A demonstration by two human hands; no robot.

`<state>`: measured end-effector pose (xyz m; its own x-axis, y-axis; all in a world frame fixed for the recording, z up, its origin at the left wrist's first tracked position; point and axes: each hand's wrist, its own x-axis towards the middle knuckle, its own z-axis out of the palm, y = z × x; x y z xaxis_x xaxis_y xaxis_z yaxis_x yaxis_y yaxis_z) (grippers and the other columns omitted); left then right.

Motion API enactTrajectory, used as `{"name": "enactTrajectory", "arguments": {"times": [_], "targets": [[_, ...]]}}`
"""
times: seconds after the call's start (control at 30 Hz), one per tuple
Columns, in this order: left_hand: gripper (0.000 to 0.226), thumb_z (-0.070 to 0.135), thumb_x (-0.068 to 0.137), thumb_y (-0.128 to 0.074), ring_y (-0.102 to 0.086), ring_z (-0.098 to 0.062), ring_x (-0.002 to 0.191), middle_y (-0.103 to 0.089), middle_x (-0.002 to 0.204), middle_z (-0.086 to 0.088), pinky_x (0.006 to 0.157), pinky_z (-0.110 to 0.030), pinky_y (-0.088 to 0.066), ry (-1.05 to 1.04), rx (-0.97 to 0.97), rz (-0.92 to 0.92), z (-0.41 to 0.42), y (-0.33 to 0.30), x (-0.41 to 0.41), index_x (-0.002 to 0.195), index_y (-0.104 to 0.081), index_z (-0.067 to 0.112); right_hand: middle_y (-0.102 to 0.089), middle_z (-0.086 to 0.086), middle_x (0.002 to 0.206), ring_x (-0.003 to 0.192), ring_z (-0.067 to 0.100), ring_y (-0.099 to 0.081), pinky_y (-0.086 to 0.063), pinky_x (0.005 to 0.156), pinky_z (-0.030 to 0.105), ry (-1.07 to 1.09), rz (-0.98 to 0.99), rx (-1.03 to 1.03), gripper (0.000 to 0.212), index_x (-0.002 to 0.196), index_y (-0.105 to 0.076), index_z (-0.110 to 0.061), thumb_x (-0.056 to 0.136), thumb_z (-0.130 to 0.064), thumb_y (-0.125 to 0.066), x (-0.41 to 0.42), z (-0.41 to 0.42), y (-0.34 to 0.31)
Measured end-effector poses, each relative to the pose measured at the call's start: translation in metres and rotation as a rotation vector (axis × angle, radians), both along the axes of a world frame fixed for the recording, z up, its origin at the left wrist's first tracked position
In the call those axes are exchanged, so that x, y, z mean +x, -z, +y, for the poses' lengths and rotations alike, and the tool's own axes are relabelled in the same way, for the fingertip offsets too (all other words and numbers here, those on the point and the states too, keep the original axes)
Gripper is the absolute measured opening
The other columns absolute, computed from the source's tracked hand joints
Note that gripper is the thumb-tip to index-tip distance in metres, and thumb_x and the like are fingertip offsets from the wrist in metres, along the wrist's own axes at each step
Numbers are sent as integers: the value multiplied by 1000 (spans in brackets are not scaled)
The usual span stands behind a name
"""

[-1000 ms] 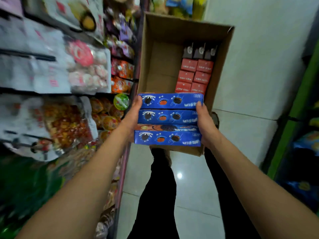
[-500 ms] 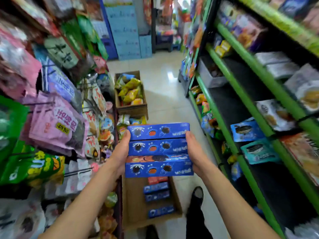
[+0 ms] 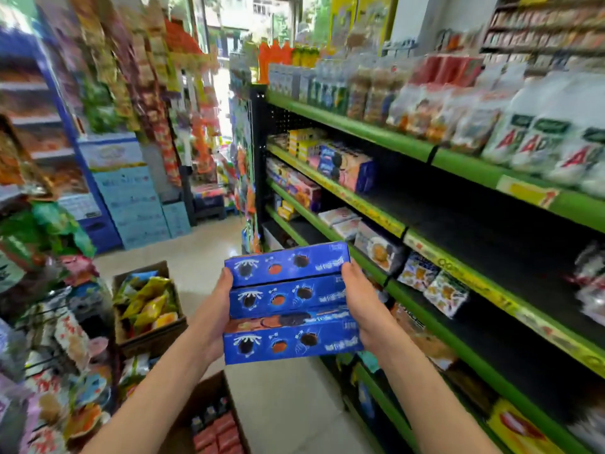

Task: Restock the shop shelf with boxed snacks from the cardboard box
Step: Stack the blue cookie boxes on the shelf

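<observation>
Green shelves (image 3: pixel 409 145) run along the aisle to the right of the hands, part stocked, with bare black gaps. Between both hands sits a stack of blue boxes (image 3: pixel 288 303): the left hand (image 3: pixel 214 317) presses its left end, the right hand (image 3: pixel 361 306) clamps the right end, fingers curled round. Below the left forearm, a cardboard box (image 3: pixel 209 417) holds red packs.

Blue drinks fridge (image 3: pixel 65 132) far left; hanging snack packets (image 3: pixel 49 339) beside it, carton of yellow crisp bags (image 3: pixel 147 303) on the floor
</observation>
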<state>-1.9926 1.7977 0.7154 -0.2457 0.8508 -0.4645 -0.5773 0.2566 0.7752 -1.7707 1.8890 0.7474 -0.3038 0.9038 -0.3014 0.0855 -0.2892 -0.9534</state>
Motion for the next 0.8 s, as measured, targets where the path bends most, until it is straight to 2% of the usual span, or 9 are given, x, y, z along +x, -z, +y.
{"name": "enactTrajectory", "arguments": {"times": [0.17,0.3,0.4,0.53,0.6,0.7,0.8], "targets": [[64,74,87,-40,-69,-43,101,-71,115,-19,74,-56,-58,45,64,25,51,-20,49,105,-77,24,-63,-5,125,102,22,-68,-59,78,49,27,-7,30,42,138,-39,-47,100,-59,-28,53,38,-27],[61,73,88,-44,-70,-43,96,-72,112,-20,66,-52,-59,63,85,46,96,-34,87,99,-78,23,-58,-7,130,106,25,-66,-58,81,54,70,27,22,42,141,-33,-52,100,-59,-31,97,77,-40],[63,74,87,-44,-70,-44,97,-71,113,-21,68,-53,-58,80,132,58,130,-46,114,100,-78,23,-65,-7,121,99,23,-69,-59,78,52,101,31,71,35,132,-44,-52,100,-56,-33,124,107,-50],[59,71,89,-45,-72,-41,94,-73,109,-18,65,-51,-59,77,122,103,171,-56,143,104,-76,23,-69,-6,115,98,22,-70,-57,84,52,130,59,89,30,129,-48,-48,102,-51,-36,157,142,-54],[58,69,91,-44,-72,-38,93,-74,107,-16,63,-50,-59,77,85,134,190,-61,155,113,-69,21,-72,-4,107,89,22,-73,-60,73,46,157,110,37,28,128,-51,-42,103,-48,-38,172,156,-52],[56,68,92,-43,-73,-36,91,-75,105,-15,62,-48,-59,136,29,167,214,-71,168,114,-66,21,-72,-3,93,66,16,-73,-55,49,32,225,147,-9,25,122,-54,-32,104,-43,-41,188,175,-49],[52,62,96,-42,-74,-34,85,-76,101,-15,57,-45,-59,172,28,181,240,-85,173,113,-65,19,-71,3,101,67,21,-71,-52,48,32,277,145,-36,29,123,-55,-24,104,-41,-43,195,196,-52]]}}
